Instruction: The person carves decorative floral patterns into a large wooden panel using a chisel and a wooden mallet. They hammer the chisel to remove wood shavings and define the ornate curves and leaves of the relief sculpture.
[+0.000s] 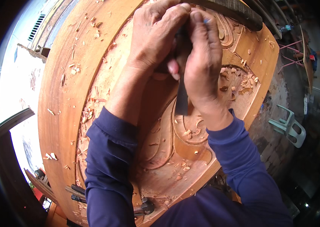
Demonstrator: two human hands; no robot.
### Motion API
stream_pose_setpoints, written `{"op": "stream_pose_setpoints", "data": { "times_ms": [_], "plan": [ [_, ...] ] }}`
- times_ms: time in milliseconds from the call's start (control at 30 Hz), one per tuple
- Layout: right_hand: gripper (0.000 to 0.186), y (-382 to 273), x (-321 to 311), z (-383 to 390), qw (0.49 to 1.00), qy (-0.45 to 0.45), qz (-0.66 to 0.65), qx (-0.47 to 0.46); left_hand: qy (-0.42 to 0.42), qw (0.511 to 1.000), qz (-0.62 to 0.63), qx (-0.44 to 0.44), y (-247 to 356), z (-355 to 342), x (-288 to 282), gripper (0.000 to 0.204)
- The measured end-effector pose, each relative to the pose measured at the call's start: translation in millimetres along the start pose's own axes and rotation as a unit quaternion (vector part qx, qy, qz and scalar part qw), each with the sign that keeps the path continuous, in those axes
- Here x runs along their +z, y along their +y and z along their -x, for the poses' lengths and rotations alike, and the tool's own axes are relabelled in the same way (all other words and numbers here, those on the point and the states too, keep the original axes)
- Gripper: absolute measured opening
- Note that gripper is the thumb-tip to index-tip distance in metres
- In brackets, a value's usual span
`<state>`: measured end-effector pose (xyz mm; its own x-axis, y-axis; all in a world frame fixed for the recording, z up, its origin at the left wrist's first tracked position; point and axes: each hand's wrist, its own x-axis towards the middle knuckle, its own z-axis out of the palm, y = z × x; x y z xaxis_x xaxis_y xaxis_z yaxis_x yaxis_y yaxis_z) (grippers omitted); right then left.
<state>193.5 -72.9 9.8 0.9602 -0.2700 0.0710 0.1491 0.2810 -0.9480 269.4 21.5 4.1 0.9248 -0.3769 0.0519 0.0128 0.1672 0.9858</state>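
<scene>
My left hand and my right hand are close together at the top centre, both closed around a dark flat tool, perhaps a chisel, whose lower end points toward me. Their grip hides most of its upper part. Beneath them lies a large wooden panel with carved scrolls and curves, strewn with pale shavings and curls, mostly in the recesses. A long dark wooden bar lies along the panel's top edge, just right of my hands.
Several tools lie at the panel's lower left, and a dark tool head at its lower edge. A pale plastic chair is on the floor at right. Pink metal legs stand behind it. A bright opening is at left.
</scene>
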Motion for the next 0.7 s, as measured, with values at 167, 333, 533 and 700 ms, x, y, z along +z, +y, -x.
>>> {"op": "stream_pose_setpoints", "data": {
  "times_ms": [167,333,533,700],
  "plan": [
    [0.031,-5,4,0,1.0,0.01,0.005,0.004,0.009,0.997,0.065,-0.051,10,3,-4,0.028],
    [0.032,-4,12,22,0.997,-0.044,-0.013,0.066,-0.072,0.995,0.012,0.069,-25,-8,-30,0.027],
    [0.04,-16,0,-2,0.991,0.016,0.014,0.13,0.123,0.99,-0.023,0.06,-25,-8,-12,0.04],
    [0.036,-9,8,-2,0.997,0.009,0.044,0.07,0.086,0.99,0.115,-0.001,-18,-16,-18,0.053]
  ]
}}
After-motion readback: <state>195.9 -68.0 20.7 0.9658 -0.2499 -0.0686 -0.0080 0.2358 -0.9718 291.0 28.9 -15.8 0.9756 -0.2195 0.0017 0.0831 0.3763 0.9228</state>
